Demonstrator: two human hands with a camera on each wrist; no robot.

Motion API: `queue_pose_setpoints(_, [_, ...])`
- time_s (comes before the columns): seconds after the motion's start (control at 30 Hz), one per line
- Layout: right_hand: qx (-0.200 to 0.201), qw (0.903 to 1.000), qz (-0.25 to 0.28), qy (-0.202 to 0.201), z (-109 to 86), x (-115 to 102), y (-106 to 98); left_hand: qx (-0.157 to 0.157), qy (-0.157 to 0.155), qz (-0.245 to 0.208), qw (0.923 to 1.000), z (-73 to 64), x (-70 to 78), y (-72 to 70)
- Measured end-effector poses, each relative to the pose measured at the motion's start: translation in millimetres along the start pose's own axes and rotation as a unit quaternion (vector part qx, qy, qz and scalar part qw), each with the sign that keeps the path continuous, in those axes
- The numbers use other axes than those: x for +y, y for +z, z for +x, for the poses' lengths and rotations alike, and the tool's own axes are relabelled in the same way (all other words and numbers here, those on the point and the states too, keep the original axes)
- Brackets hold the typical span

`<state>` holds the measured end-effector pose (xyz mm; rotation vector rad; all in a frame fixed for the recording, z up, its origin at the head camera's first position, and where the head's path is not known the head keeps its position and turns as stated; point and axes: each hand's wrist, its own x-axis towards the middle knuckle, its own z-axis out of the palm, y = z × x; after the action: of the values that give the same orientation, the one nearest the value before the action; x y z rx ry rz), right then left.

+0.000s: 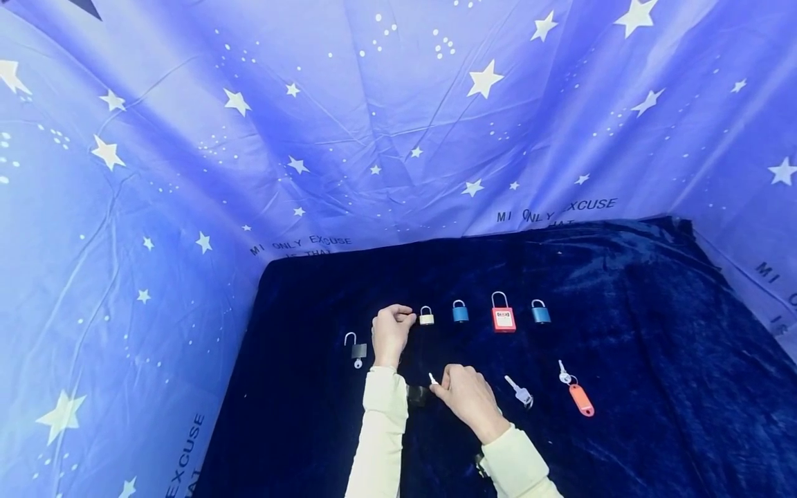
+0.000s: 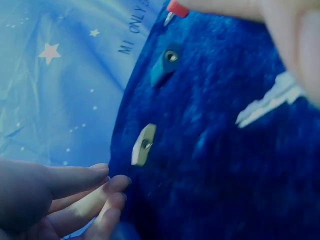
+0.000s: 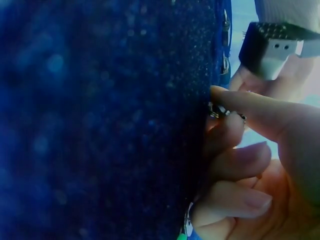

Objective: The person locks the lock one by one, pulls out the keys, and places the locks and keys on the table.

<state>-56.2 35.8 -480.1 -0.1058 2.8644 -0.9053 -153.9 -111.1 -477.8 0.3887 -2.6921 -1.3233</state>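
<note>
My right hand [image 1: 470, 400] pinches a small silver key [image 1: 432, 379] between thumb and index finger, its blade pointing away from the hand. In the left wrist view that key [image 2: 270, 102] shows large at the right. The left hand [image 1: 391, 335] reaches beside a small brass padlock [image 1: 426, 319], fingertips just left of it and holding nothing. The brass padlock [image 2: 144, 145] has its keyhole side facing the left wrist camera. Left of this hand lies an opened grey padlock [image 1: 359, 351] with a key [image 1: 358, 363] in its bottom.
Right of the brass padlock, a blue padlock [image 1: 460, 312], a red padlock [image 1: 504, 319] and another blue padlock [image 1: 542, 315] form a row. Nearer lie keys [image 1: 519, 393] and a key with an orange tag [image 1: 582, 400]. Dark blue cloth [image 1: 654, 346] covers the surface; a starry curtain [image 1: 373, 124] hangs behind.
</note>
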Motion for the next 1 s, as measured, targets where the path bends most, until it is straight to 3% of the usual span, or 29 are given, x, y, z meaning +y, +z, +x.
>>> queue_pose_setpoints(0.23, [0.018, 0.9997, -0.015, -0.01, -2.8, 0, 0, 0.029, 0.017, -0.032, 0.9989, -4.2, -7.6, -18.2])
queue_pose_setpoints(0.5, [0.025, 0.9993, -0.009, -0.025, -3.9, -3, -8, 0.043, 0.013, -0.063, 0.997, -8.5, -17.2, -34.0])
queue_pose_setpoints(0.73, [0.021, 0.9991, 0.006, -0.037, 7.2, -14, -13, 0.054, 0.013, -0.068, 0.9961, -10.2, -24.6, -43.6])
queue_pose_setpoints(1.0, [0.014, 0.9978, 0.038, -0.052, 23.0, -30, -12, 0.041, -0.005, -0.103, 0.9938, -15.7, -28.6, -49.3])
